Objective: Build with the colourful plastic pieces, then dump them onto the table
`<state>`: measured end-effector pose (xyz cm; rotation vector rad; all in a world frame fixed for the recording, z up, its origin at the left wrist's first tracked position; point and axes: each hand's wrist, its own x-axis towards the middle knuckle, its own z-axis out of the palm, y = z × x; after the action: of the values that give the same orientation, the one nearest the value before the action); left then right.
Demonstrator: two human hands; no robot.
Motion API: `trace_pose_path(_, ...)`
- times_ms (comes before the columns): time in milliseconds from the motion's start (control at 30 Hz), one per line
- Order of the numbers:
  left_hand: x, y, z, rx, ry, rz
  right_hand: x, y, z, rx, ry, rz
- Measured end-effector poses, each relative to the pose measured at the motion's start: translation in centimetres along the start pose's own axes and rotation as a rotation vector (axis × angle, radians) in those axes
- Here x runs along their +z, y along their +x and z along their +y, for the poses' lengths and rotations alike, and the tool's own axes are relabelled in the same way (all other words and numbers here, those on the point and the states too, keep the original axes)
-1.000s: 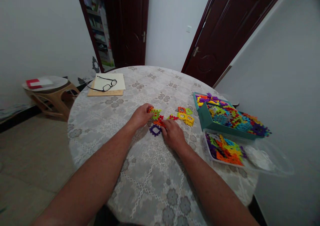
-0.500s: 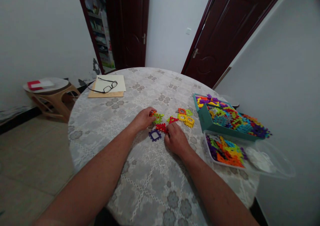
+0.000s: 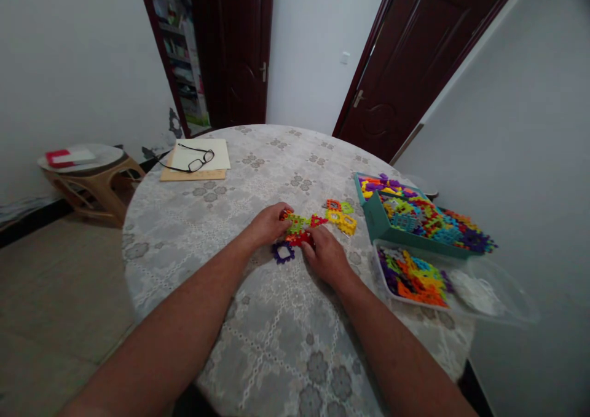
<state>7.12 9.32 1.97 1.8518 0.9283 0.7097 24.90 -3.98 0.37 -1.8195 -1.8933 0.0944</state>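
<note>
My left hand (image 3: 270, 223) is closed on the left end of a green lattice piece (image 3: 296, 222), which has orange bits at its edge. The fingers of my right hand (image 3: 326, 252) grip a red lattice piece (image 3: 300, 239) that touches the green one from the near side. A dark purple square ring (image 3: 283, 252) lies flat just below my left fingers. Another red piece (image 3: 318, 220) rests behind my right hand. Beyond it lies a cluster of yellow pieces (image 3: 340, 218) with an orange and a green ring joined on.
On the patterned tablecloth (image 3: 258, 343), a teal box (image 3: 387, 229) and a clear tub (image 3: 385, 281) of coloured pieces stand at right, beside a clear lid with white items. Glasses (image 3: 196, 164) lie on papers at the far left. A stool (image 3: 99, 183) stands beyond.
My left hand has moved slightly right with the green piece, which is now against the red piece at my right hand. The view has shifted a little.
</note>
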Motion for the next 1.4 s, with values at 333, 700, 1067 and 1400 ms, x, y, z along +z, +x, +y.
trace_pose_path(333,-0.3,0.9,-1.1,-0.039,-0.053,0.089,-0.9,-0.1,0.4,-0.005,0.129,-0.009)
trace_pose_path(700,-0.3,0.8,-0.8,0.009,0.092,0.103,-0.3,0.4,-0.2,0.024,0.024,-0.057)
trace_pose_path(1067,-0.2,0.9,-1.0,-0.016,0.047,0.092,-1.0,1.6,-0.7,0.131,0.113,-0.162)
trace_pose_path(1400,-0.8,1.5,-1.2,-0.059,-0.018,0.043,-3.9,0.2,-1.9,0.091,0.111,-0.120)
